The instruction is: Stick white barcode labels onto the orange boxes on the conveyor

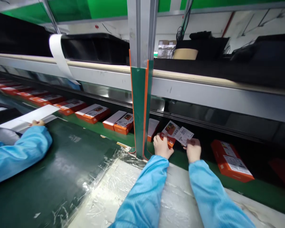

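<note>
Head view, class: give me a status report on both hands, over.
Left hand on orange box. Right hand holding printed card over it. Green post beside hands.

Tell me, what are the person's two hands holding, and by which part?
The right hand pinches a white printed card by its lower edge; the left hand holds an orange box at its near end.

From the left hand [162,145] and right hand [193,150], the green post [139,107] blocks ten o'clock. The grey rail [218,95] overhangs twelve, with a dark gap below, seemingly passable. The green belt [258,190] offers room toward three, up to the orange box [231,161].
</note>
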Available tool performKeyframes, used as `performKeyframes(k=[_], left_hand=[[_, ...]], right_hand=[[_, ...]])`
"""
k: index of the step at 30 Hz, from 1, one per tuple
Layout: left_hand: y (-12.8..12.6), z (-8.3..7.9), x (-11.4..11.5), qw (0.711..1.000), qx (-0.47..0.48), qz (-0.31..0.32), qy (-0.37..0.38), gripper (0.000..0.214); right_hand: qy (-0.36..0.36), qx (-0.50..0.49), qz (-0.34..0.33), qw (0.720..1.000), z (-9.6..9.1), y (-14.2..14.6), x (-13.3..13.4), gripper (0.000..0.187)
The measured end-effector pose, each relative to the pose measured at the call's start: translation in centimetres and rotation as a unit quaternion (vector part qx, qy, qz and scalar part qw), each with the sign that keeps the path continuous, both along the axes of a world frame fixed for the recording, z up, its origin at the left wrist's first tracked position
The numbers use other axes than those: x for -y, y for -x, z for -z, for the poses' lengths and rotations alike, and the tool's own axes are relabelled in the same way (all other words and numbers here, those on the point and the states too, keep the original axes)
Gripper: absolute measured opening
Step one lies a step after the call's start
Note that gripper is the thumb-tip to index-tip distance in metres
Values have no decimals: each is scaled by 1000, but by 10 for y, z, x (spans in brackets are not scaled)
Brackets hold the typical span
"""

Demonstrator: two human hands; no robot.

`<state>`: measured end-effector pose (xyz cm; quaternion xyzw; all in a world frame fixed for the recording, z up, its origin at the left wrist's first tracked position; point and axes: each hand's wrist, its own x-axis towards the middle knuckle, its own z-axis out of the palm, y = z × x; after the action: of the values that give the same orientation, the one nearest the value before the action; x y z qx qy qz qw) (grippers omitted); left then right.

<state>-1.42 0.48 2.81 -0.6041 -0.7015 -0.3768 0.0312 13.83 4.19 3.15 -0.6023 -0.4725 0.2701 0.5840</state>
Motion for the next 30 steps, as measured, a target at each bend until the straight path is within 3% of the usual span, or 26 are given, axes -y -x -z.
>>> performKeyframes(k=[3,6,9,13,17,22,30], left_hand=[[6,-3,0,1000,-3,9,-26,88],[13,-8,-1,999,-14,-23,-47,79],[19,-19,-5,996,-31,-68,-51,72],[27,-45,-17,993,-55,-100,-32,67],[42,-62,-34,984,-70,-153,64,64],[60,-58,-42,962,-52,-161,214,79],[58,-53,-47,946,-107,-140,272,87]], right_hand=[[-17,-2,-41,999,6,-40,68,44],[-23,19,-60,998,27,-68,137,40],[-34,77,-48,995,46,-76,176,36],[-82,130,-63,986,52,-70,177,30],[-93,131,-81,984,50,-67,168,27],[-105,126,-93,982,46,-64,170,27],[-97,106,-98,985,42,-61,172,26]])
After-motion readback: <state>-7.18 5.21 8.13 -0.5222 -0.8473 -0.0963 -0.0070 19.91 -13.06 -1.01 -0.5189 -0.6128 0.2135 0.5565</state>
